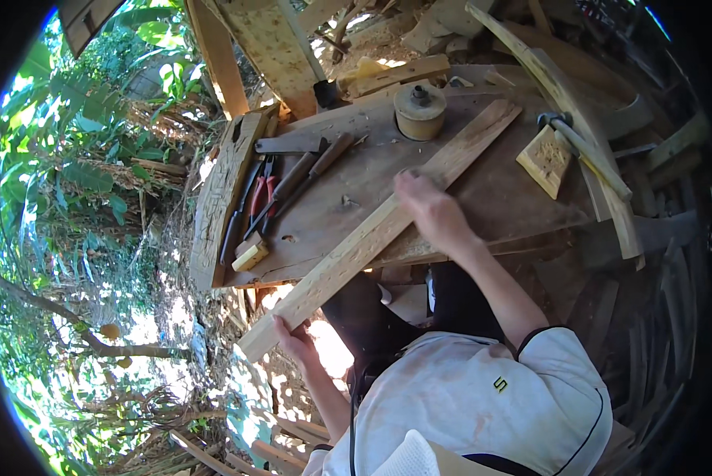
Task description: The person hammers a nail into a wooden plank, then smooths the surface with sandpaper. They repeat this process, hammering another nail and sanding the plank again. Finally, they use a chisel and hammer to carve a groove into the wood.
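Observation:
A long pale wooden board lies slantwise across the workbench, its near left end jutting past the bench edge. Close to that end, my left hand grips the board, thumb along its side and the other fingers partly hidden. My right hand is closed over the middle of the board, its fingers curled at the surface. Whatever it may hold is hidden and slightly blurred. Small dents or marks dot the board's face between the two hands.
Left on the bench lie red-handled pliers, a wooden-handled tool, a handsaw-like flat blade and a small wood block. A round container stands at the back. A hammer-like tool and a yellowish block sit right.

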A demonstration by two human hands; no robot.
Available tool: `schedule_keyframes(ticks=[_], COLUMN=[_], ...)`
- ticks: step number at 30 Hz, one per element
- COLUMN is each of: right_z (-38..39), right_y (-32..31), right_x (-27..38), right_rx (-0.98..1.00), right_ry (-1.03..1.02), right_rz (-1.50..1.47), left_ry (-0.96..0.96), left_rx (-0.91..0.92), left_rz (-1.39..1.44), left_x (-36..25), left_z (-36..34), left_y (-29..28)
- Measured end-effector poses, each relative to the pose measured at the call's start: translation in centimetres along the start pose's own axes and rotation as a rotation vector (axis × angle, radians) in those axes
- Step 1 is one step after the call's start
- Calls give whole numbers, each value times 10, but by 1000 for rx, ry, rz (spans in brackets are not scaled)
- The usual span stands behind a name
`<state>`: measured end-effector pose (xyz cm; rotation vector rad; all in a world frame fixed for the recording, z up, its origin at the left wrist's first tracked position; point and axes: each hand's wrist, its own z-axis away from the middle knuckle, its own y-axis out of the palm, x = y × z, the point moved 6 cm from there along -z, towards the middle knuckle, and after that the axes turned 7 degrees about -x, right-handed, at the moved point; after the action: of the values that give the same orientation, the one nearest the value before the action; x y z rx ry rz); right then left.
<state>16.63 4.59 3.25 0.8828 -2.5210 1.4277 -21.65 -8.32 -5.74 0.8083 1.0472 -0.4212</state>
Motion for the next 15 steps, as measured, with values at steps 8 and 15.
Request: schedule_keyframes(ticks=[8, 15], right_z=[-21, -27], right_y=[-66, -106], right_x=[3, -21], right_rx=[-133, -236], right_ry=[-31, -14], right_rz=[-173, -332], left_ry=[211, 439], left_rx=[-20, 25], left_rz=[55, 75], left_x=[-60, -128], left_z=[42, 63], left_y=[-10, -10])
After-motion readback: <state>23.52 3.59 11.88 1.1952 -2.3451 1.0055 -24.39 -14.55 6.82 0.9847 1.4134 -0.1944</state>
